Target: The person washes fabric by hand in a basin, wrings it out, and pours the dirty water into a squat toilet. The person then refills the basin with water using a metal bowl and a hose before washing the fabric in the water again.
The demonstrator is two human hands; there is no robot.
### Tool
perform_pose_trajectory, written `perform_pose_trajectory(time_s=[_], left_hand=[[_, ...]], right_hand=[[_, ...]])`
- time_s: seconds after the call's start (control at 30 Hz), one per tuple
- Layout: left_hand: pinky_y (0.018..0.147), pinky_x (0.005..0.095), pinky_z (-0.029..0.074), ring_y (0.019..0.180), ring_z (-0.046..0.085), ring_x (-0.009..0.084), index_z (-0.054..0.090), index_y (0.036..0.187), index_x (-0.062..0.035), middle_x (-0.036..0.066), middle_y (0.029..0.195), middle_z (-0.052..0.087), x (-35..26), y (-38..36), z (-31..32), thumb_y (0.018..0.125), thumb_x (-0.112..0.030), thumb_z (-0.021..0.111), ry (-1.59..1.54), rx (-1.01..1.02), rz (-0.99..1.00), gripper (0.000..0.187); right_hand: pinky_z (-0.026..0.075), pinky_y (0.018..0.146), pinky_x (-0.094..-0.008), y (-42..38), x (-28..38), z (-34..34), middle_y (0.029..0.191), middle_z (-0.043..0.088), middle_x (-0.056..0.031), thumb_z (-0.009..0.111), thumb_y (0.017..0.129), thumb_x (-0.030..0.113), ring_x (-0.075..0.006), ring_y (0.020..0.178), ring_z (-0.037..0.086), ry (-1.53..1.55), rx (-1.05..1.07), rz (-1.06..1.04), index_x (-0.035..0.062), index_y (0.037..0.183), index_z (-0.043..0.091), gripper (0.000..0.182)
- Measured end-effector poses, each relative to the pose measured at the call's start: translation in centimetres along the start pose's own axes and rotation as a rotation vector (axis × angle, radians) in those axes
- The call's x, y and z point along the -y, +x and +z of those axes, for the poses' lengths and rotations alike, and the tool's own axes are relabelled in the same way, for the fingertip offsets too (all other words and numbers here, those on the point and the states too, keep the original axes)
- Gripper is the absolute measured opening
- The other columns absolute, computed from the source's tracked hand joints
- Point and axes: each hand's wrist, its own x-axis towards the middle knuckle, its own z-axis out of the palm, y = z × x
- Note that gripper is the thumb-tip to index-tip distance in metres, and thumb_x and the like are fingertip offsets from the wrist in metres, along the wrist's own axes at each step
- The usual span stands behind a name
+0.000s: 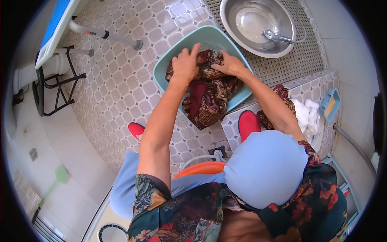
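A light teal plastic basin (pixel 161 68) on the floor holds water and a wet patterned cloth (pixel 207 105) in dark red, brown and gold. My left hand (pixel 186 65) lies over the cloth on the basin's left side, its fingers stretched out and spread. On the right, my right hand (pixel 231 64) rests against the cloth, thumb and forefinger apart; its other fingers are partly hidden. Between both hands the fabric is bunched up, and a fold of it reaches the basin's near edge.
A metal bowl (pixel 229 24) with a shower head (pixel 272 35) in it stands on a perforated mat (pixel 262 70). At right are white cloth (pixel 308 115), more patterned fabric (pixel 282 93) and a blue dish (pixel 330 105). A black-framed folding stool (pixel 56 86) is at left.
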Motion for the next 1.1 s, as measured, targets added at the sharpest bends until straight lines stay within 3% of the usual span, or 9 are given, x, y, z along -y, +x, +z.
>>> perform_pose_trajectory(time_s=[0.17,0.43,0.5,0.67,0.73,0.83,0.87,0.9,1.1], left_hand=[[0.078,0.0418,0.049,0.087,0.063,0.0339,0.065,0.097,-0.0101,0.012,0.084,0.063,2.7,-3.3,3.1,0.070,-0.023,0.077,-0.041,-0.143,-0.060,0.033],[0.084,0.0354,0.048,0.089,0.059,0.0224,0.068,0.103,-0.0093,0.008,0.098,0.059,3.0,-10.2,2.8,0.073,-0.020,0.081,-0.453,-0.707,0.061,0.035],[0.088,0.0360,0.047,0.094,0.059,0.0221,0.068,0.100,-0.0058,0.009,0.103,0.060,3.0,-10.2,2.3,0.071,-0.021,0.082,-0.823,-0.595,-0.098,0.035],[0.095,0.0382,0.048,0.104,0.061,0.0235,0.060,0.117,-0.0051,0.009,0.112,0.064,3.3,-8.2,3.0,0.084,-0.031,0.071,-2.226,-0.306,-0.389,0.043],[0.092,0.0402,0.050,0.103,0.062,0.0259,0.060,0.116,-0.0072,0.010,0.111,0.065,3.1,-7.5,4.4,0.089,-0.034,0.062,-2.282,-0.343,-0.478,0.038],[0.096,0.0433,0.047,0.107,0.060,0.0268,0.058,0.118,-0.0095,0.011,0.114,0.063,3.3,-9.9,7.6,0.091,-0.043,0.055,-2.546,-0.091,-0.469,0.043],[0.092,0.0432,0.050,0.103,0.061,0.0261,0.058,0.117,-0.0115,0.009,0.111,0.064,4.0,-10.0,12.2,0.091,-0.042,0.056,-2.352,-0.266,-0.039,0.040],[0.092,0.0432,0.050,0.103,0.061,0.0261,0.058,0.117,-0.0115,0.009,0.111,0.064,3.2,-9.5,12.6,0.091,-0.042,0.056,-2.355,-0.264,-0.043,0.040],[0.089,0.0390,0.051,0.098,0.061,0.0230,0.058,0.117,-0.0059,0.008,0.107,0.064,-0.8,-7.7,7.4,0.089,-0.032,0.061,-2.287,-0.193,-0.719,0.038]], right_hand=[[0.043,0.097,-0.0474,0.1,1.1,-0.1,0.116,0.062,-0.0245,0.063,0.083,0.049,-0.0399,0.111,0.057,0.062,0.050,0.030,0.0060,0.127,0.054,0.062],[0.046,0.090,-0.0428,0.6,-0.5,4.1,0.093,0.064,-0.0169,0.070,0.074,0.022,-0.0352,0.101,0.060,-0.082,-0.259,-0.312,0.0090,0.098,0.058,0.030],[0.047,0.083,-0.0355,2.4,-1.7,5.4,0.088,0.062,-0.0150,0.065,0.071,0.016,-0.0277,0.091,0.061,0.529,-0.158,-0.593,0.0070,0.091,0.052,0.025],[0.047,0.073,-0.0309,-2.8,4.1,1.5,0.083,0.060,-0.0098,0.058,0.070,0.008,-0.0168,0.081,0.056,0.728,0.066,-0.384,0.0047,0.092,0.051,0.024],[0.047,0.074,-0.0293,-6.1,7.8,1.5,0.094,0.058,-0.0081,0.052,0.074,0.002,-0.0151,0.084,0.057,0.671,-0.001,-0.590,0.0056,0.098,0.052,0.024],[0.051,0.071,-0.0405,-10.5,12.0,2.4,0.092,0.058,-0.0155,0.068,0.077,0.028,-0.0299,0.084,0.061,0.277,-0.220,-0.776,0.0061,0.097,0.055,0.033],[0.052,0.067,-0.0411,-11.1,12.6,3.1,0.086,0.060,-0.0142,0.069,0.078,0.033,-0.0286,0.079,0.063,0.155,-0.284,-0.795,0.0071,0.094,0.057,0.033],[0.052,0.067,-0.0411,-10.4,12.4,4.1,0.086,0.060,-0.0142,0.069,0.078,0.033,-0.0286,0.079,0.063,0.155,-0.280,-0.793,0.0071,0.094,0.057,0.033],[0.054,0.060,-0.0468,-2.8,8.7,2.8,0.071,0.065,-0.0159,0.054,0.089,0.032,-0.0353,0.068,0.067,-0.169,-0.308,-0.470,0.0065,0.079,0.061,0.028]])
